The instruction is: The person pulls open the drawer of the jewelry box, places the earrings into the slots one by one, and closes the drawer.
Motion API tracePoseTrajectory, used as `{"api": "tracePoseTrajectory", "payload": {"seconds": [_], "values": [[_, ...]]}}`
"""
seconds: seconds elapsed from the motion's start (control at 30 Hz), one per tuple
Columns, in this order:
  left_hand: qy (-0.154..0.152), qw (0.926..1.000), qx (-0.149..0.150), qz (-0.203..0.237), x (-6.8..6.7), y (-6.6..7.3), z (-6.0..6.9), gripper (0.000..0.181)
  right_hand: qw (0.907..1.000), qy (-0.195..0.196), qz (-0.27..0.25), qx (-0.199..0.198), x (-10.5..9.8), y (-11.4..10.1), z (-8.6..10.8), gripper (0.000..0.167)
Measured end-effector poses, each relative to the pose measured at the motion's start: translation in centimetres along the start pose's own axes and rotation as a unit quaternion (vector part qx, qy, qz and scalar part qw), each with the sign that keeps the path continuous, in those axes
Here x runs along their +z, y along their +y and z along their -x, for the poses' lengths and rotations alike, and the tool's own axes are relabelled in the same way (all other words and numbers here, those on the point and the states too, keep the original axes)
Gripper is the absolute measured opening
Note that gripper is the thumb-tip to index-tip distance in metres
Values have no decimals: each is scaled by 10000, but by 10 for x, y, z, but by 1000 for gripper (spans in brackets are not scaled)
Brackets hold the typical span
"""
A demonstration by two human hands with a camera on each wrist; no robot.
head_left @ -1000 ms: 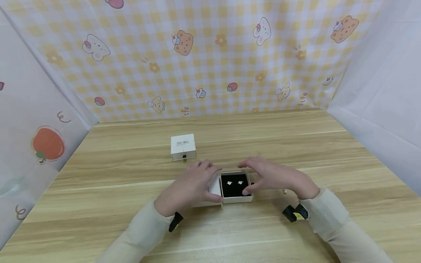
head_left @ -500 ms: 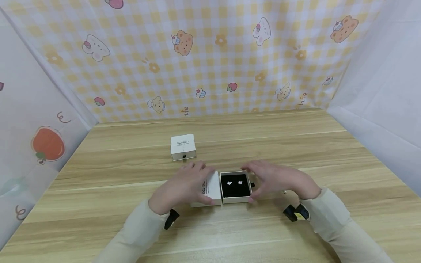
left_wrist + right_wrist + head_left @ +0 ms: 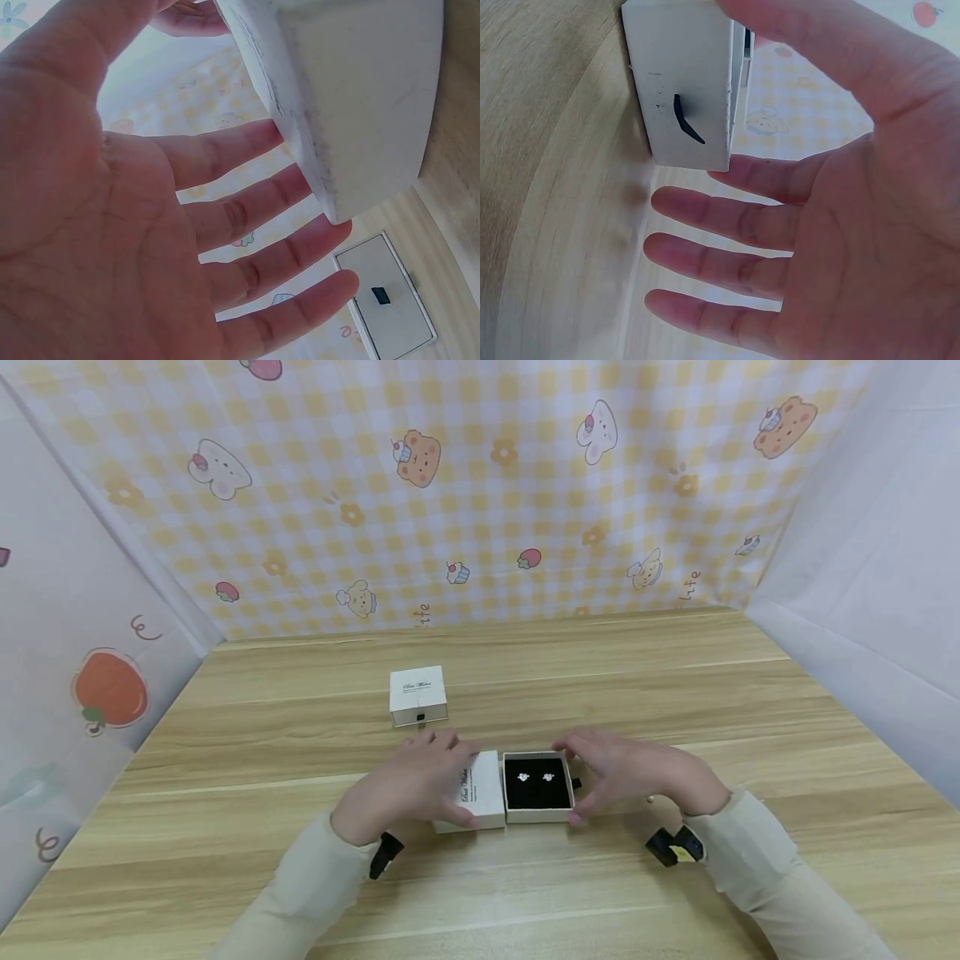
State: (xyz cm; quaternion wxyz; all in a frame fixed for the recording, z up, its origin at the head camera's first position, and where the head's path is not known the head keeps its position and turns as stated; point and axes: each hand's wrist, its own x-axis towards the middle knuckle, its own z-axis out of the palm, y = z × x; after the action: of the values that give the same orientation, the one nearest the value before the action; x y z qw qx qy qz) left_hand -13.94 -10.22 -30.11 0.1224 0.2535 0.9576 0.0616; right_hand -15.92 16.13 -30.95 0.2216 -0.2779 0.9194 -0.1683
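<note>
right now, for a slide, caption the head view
Left hand at a white printed box, right hand at an open tray of two sparkling studs, another white box behind.

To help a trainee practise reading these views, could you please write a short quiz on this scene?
1. How many silvery studs sit on the black insert?
2. True or false: the farther white box has its drawer pulled out.
3. Which hand is nearer the black tab on the open tray: A) left or B) right?

Key: 1. Two. 2. False; that box is shut. 3. B, the right hand.
</note>
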Motion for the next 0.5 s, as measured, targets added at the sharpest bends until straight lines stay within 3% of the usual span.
{"api": "tracePoseTrajectory", "payload": {"seconds": [0.5], "values": [[2, 10000, -27, 40, -1, 0, 1, 82, 9998, 82, -94, -183, 3, 3, -4, 83]]}}
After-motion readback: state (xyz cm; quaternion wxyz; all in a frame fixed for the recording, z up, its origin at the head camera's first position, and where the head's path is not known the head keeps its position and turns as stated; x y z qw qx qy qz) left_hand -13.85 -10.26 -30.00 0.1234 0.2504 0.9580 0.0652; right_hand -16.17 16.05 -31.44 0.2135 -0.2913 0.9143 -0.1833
